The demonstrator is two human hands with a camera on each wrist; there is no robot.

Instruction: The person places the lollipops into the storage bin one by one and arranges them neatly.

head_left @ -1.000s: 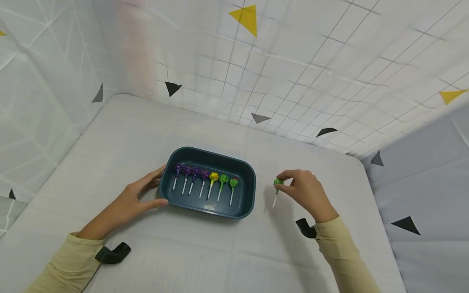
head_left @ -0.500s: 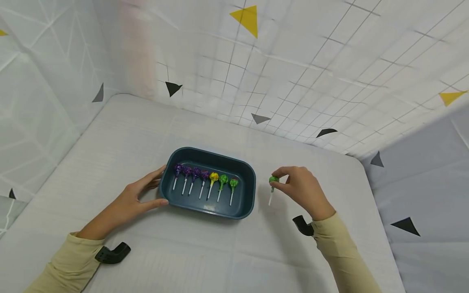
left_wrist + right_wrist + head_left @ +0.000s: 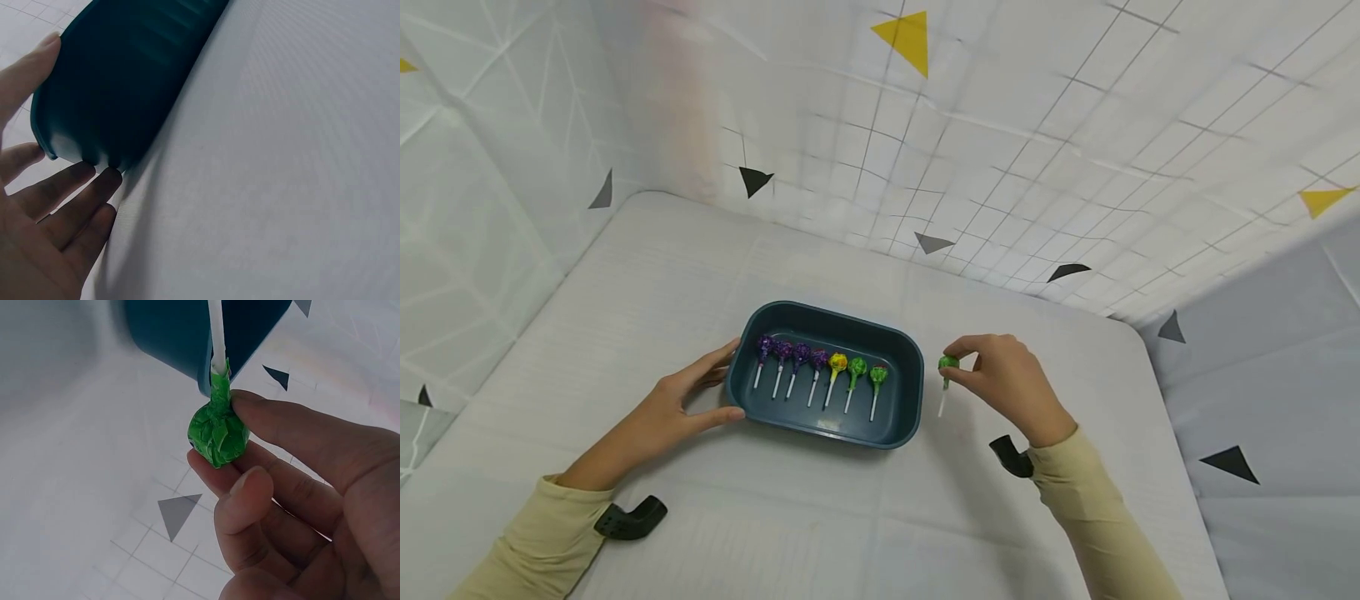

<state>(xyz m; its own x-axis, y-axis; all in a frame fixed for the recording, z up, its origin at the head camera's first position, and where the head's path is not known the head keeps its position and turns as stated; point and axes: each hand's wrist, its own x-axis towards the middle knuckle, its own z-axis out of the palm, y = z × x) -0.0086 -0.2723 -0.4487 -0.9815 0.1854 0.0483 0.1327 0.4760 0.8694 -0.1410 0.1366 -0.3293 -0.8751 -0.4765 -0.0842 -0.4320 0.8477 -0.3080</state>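
My right hand pinches the wrapped head of a green lollipop between thumb and fingertips, just right of the dark blue tray. The lollipop's white stick points down in the head view; the right wrist view shows the crinkled green wrapper close up. At the tray's left end, my left hand touches the wall with spread, mostly straight fingers, the thumb by the near corner. Inside the tray lie several lollipops in one row: purple ones at left, a yellow one, then two green ones.
A white cloth covers the table under the tray. Behind it rises a white grid-patterned backdrop with black, grey and yellow triangles. Black curved pieces sit at both beige sleeve cuffs.
My right hand has moved left with the green lollipop, closer to the tray's right end. The left hand, the tray and the row of lollipops have stayed in place.
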